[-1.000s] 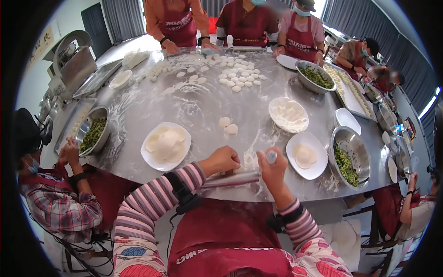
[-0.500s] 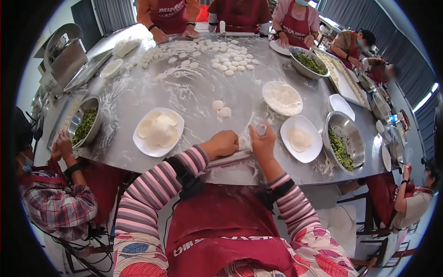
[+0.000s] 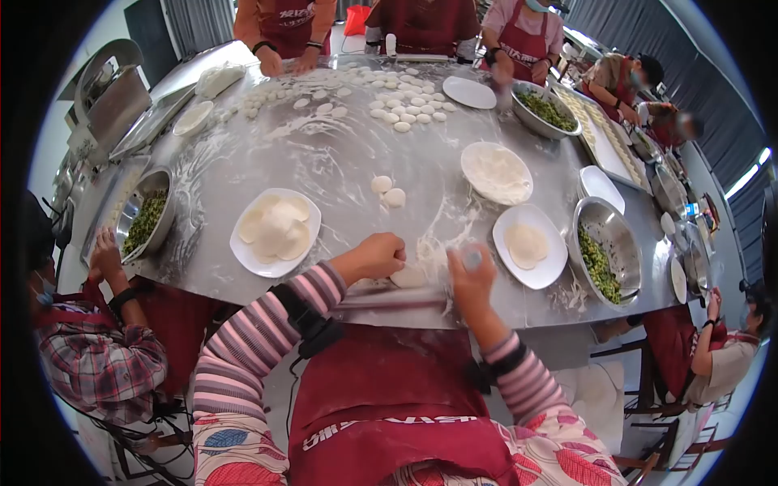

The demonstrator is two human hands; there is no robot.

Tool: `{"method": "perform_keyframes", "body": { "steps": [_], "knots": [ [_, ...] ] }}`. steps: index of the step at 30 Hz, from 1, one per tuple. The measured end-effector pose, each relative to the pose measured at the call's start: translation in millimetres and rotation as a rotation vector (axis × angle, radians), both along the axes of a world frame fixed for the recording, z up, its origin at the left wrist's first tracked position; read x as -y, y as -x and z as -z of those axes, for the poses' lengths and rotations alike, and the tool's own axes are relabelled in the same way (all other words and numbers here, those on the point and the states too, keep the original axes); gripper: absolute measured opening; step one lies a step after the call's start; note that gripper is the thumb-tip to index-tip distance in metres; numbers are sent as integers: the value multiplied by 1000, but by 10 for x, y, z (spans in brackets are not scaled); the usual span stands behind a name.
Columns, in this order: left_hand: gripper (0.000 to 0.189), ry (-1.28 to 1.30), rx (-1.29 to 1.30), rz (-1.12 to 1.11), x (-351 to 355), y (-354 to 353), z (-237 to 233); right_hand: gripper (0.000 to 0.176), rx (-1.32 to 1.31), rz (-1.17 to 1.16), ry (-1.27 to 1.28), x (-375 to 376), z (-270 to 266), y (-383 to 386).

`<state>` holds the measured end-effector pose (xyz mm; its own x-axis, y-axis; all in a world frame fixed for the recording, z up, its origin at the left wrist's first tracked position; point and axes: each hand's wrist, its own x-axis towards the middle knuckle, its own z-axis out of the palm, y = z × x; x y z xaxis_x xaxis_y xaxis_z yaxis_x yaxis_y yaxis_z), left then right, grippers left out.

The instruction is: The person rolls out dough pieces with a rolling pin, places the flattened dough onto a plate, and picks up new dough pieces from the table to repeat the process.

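My left hand (image 3: 381, 256) is closed over the metal table near its front edge, beside a flat piece of dough (image 3: 408, 277); what its fingers hold is hidden. My right hand (image 3: 472, 274), slightly blurred, is wrapped round a rolling pin whose pale end (image 3: 470, 257) shows above the fist. Two small dough discs (image 3: 388, 192) lie on the table beyond my hands. To the left, a white plate (image 3: 236, 245) bears a stack of thin dough wrappers (image 3: 279, 229). On the right, another plate (image 3: 553, 271) holds a wrapper (image 3: 526, 245).
A bowl of flour (image 3: 496, 172) stands beyond my right hand. Steel bowls of green filling stand at the right (image 3: 632, 259), left (image 3: 165, 223) and far right (image 3: 565, 130). Many dough pieces (image 3: 412, 105) lie at the far side. Several people in red aprons work around the table (image 3: 219, 162).
My left hand has moved slightly left and my right hand slightly right and nearer me, showing the dough between them. Across the table, a co-worker's hand has left the white plate.
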<state>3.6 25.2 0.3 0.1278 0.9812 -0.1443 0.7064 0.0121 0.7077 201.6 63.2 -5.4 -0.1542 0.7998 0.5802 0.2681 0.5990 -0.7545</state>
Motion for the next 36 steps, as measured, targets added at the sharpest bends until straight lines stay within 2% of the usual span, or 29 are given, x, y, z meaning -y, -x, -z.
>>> {"method": "perform_keyframes", "body": {
  "steps": [4,6,9,12,13,14,15,16,17,18,19,21,23,27,28,29,31,33,34,36],
  "knots": [
    [14,169,211,-92,55,-29,53,21,-72,-52,175,56,48,-49],
    [14,-52,26,6,-54,-73,-15,21,-7,0,-34,-270,34,247],
    [14,-120,-103,-75,-179,-77,68,22,8,-39,-41,-538,31,546],
    [13,-88,-81,42,-68,-24,4,21,23,5,-104,-341,16,313],
    [13,-92,-71,31,-29,-14,23,20,63,0,-13,-170,-34,155],
    [13,-51,15,-7,8,-2,43,19,3,-46,117,-35,2,23],
    [13,-8,101,-43,31,7,48,19,10,-55,115,-31,44,-7],
    [14,168,264,-88,51,0,33,19,-8,-65,159,-21,104,-43],
    [14,176,265,-86,41,-3,65,19,-31,-67,208,4,148,-75],
    [13,28,112,-43,6,-4,104,20,3,-37,82,-70,-7,68],
    [13,-126,-42,5,-43,-7,133,21,45,-12,43,-256,81,195],
    [14,-151,-88,-27,-171,-19,198,21,59,39,-109,-496,87,506],
    [14,-170,-123,-71,-165,-46,202,22,75,-1,-18,-560,68,560],
    [12,-70,-89,28,-51,-26,69,21,56,-9,-12,-131,43,72],
    [12,60,120,-51,-11,-24,95,21,4,-35,174,5,92,-55],
    [12,191,328,-127,12,-20,113,21,8,-44,173,-20,100,-44],
    [12,271,318,-76,46,-43,88,21,-28,-59,141,7,51,-30],
    [13,-98,-37,-8,-22,-79,90,22,37,6,15,-263,16,255],
    [13,-98,-43,3,-103,-91,101,23,56,16,-70,-428,87,393],
    [12,-98,-96,-103,-192,-155,99,22,58,3,-35,-486,55,470]
  ]
}}
